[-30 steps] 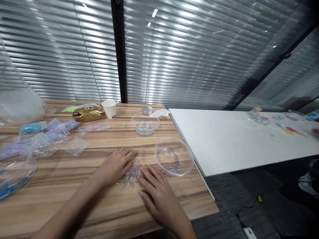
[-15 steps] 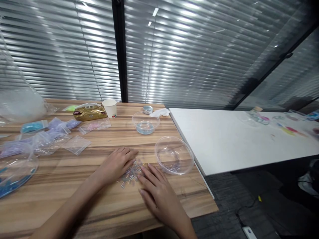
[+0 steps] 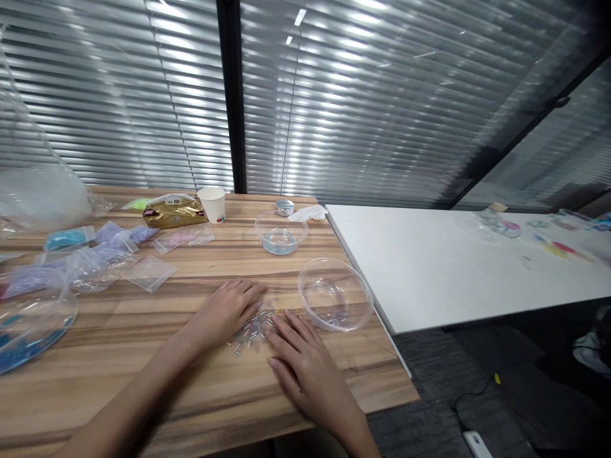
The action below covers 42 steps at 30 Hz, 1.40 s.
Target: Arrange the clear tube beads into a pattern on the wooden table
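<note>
A loose pile of small clear tube beads (image 3: 252, 331) lies on the wooden table (image 3: 200, 401). My left hand (image 3: 231, 310) rests along the pile's left side, fingers stretched out and touching its edge. From the right, my right hand (image 3: 300, 366) lies flat with spread fingers, its fingertips at the beads. Neither hand grips anything. Just beyond my right fingers stands a clear plastic bowl (image 3: 360, 305), with some purplish pieces seen in its bottom. Farther back is a second clear bowl (image 3: 279, 243) with pale blue contents.
Zip bags of purple beads (image 3: 112, 245), a blue bag (image 3: 67, 238), a gold tissue pack (image 3: 174, 212) and a paper cup (image 3: 212, 205) stand at the back left. A clear bowl with blue pieces (image 3: 35, 343) sits left. A white table (image 3: 405, 267) adjoins on the right.
The view has shifted slightly. Both hands stay almost in the same place around the bead pile, which looks much the same.
</note>
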Available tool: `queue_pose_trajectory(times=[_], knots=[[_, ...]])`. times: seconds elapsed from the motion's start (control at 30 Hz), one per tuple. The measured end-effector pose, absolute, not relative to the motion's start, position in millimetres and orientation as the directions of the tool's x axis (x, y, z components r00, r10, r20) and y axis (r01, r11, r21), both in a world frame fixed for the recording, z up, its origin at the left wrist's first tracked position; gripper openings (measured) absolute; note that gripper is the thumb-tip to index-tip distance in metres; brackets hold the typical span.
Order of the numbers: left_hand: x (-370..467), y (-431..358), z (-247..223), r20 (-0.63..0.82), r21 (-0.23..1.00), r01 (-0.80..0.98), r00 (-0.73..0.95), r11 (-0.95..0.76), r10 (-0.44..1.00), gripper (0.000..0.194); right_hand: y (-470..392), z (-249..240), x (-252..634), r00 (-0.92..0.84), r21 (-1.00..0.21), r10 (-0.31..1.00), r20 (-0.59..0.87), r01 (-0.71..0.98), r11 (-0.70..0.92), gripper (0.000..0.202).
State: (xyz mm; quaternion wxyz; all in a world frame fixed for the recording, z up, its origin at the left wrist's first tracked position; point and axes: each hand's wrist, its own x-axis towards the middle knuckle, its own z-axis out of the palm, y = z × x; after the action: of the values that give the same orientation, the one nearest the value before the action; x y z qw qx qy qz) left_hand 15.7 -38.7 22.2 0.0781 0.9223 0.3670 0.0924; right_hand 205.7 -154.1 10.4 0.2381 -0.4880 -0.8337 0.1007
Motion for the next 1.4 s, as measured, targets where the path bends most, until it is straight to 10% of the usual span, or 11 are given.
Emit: queue_pose_trajectory(times=[1.4], knots=[[14, -38, 16, 0.157, 0.288, 0.637, 0.706, -0.716, 0.691, 0.032, -154, 8, 209, -0.334, -0.48, 0.843, 0.421, 0.707, 0.52, 0.017]])
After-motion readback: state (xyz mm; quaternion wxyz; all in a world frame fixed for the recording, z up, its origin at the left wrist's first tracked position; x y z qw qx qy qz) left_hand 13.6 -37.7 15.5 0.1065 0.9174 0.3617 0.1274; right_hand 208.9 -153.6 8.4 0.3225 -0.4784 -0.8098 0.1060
